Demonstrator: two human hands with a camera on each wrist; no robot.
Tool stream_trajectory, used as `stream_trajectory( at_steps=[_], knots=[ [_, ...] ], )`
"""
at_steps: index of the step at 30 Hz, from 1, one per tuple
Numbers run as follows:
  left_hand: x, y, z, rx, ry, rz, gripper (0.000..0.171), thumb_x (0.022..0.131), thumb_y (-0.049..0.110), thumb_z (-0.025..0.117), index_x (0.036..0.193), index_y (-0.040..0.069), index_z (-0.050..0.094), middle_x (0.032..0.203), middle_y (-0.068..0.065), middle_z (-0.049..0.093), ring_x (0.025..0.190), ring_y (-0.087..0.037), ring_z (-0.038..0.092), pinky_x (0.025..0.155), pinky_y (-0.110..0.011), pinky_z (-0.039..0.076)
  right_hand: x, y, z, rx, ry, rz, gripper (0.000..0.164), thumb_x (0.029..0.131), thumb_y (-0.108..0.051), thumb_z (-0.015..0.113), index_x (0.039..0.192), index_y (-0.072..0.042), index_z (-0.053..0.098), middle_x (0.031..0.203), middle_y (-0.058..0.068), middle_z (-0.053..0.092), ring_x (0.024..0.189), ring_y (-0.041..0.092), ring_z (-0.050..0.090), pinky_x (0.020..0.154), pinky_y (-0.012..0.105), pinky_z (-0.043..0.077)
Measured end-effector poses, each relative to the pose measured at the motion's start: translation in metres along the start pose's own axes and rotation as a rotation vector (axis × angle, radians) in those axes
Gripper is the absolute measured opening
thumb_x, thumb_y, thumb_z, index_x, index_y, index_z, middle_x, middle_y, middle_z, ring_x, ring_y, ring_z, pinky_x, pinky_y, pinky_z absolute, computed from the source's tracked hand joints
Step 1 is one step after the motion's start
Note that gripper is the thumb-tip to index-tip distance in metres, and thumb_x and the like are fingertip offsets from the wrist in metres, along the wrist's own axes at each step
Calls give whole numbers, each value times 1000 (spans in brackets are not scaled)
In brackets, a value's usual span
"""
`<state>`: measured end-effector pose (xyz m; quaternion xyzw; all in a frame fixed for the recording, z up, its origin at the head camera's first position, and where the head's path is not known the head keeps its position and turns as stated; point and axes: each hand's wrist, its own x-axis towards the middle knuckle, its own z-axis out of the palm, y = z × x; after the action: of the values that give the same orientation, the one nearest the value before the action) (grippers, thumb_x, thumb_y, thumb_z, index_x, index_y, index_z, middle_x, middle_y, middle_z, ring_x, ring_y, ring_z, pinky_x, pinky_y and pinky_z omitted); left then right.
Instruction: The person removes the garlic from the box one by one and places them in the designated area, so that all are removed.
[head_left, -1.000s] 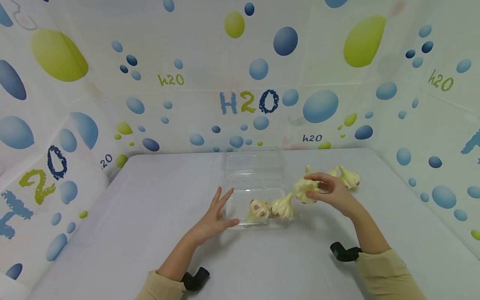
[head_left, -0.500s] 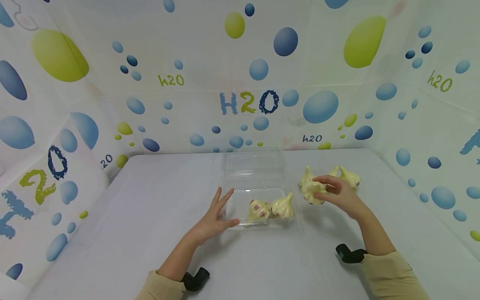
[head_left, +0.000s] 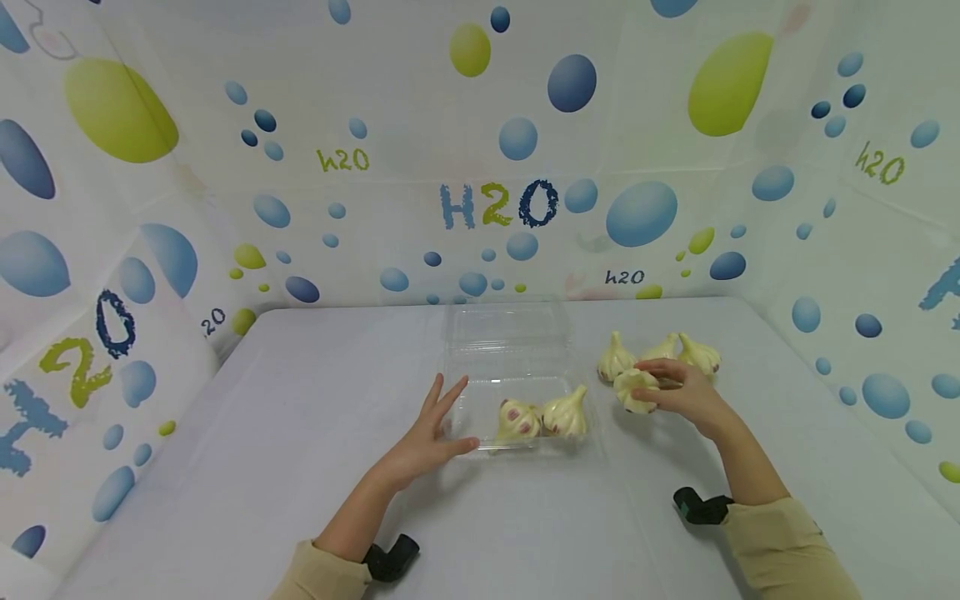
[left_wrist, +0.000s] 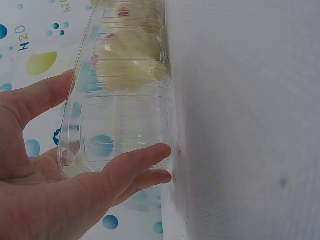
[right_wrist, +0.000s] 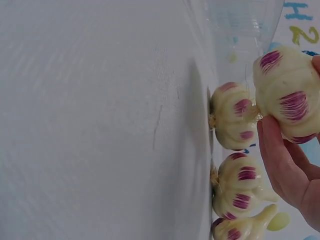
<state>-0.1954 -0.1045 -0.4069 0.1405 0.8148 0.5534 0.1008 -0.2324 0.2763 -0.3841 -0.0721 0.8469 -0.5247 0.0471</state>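
My right hand (head_left: 678, 392) pinches a garlic bulb (head_left: 633, 392) between thumb and fingers. In the right wrist view this garlic bulb (right_wrist: 287, 95), cream with purple streaks, is held above the white tabletop, root tuft turned toward the table side. The left hand (head_left: 423, 442) is spread with straight fingers against the left end of a clear plastic clamshell box (head_left: 480, 387). Seen from the left wrist, its thumb touches the rim and other fingers lie along the wall of the box (left_wrist: 120, 115). Two garlic bulbs (head_left: 565, 414) lie in the box's right half.
Behind the right hand, three more garlic bulbs (head_left: 616, 358) stand in a row on the white table (head_left: 315, 400). The box's lid (head_left: 510, 325) is flipped back toward the patterned wall (head_left: 405, 217).
My right hand has moved a little right and down with its garlic bulb, away from the box, uncovering the leftmost bulb of the row. The left hand and box stayed still.
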Motion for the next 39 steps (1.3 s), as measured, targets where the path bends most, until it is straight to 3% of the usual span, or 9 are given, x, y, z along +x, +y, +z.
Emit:
stream_trajectory(
  at_steps=[6, 14, 28, 39],
  knots=[
    [0, 0, 0, 11, 6, -4, 84, 80, 14, 71, 147, 25, 20, 151, -9, -15, 136, -38, 1, 103, -56, 20, 6, 5, 1, -21, 0, 58, 59, 80, -23, 71, 126, 6, 47, 131, 25, 42, 95, 19, 55, 72, 30, 50],
    [1, 0, 0, 17, 7, -1, 83, 80, 15, 70, 147, 25, 21, 151, -9, -15, 136, -40, 2, 103, -57, 20, 10, 9, 2, -66, -4, 95, 58, 80, -24, 71, 124, 6, 48, 128, 30, 41, 109, 36, 46, 76, 35, 51],
    [1, 2, 1, 32, 12, -4, 82, 80, 16, 70, 146, 26, 22, 151, -10, -13, 136, -40, 0, 102, -57, 21, 9, 4, 5, -141, -25, 142, 56, 79, -23, 71, 123, 4, 50, 126, 31, 43, 110, 39, 48, 80, 42, 50],
    [1, -1, 1, 29, 10, 1, 82, 80, 14, 70, 147, 24, 22, 151, -11, -14, 136, -41, 1, 102, -58, 21, 3, 0, -1, -155, 15, 90, 59, 80, -28, 71, 125, 3, 49, 126, 28, 47, 116, 42, 43, 84, 45, 48]
  ],
)
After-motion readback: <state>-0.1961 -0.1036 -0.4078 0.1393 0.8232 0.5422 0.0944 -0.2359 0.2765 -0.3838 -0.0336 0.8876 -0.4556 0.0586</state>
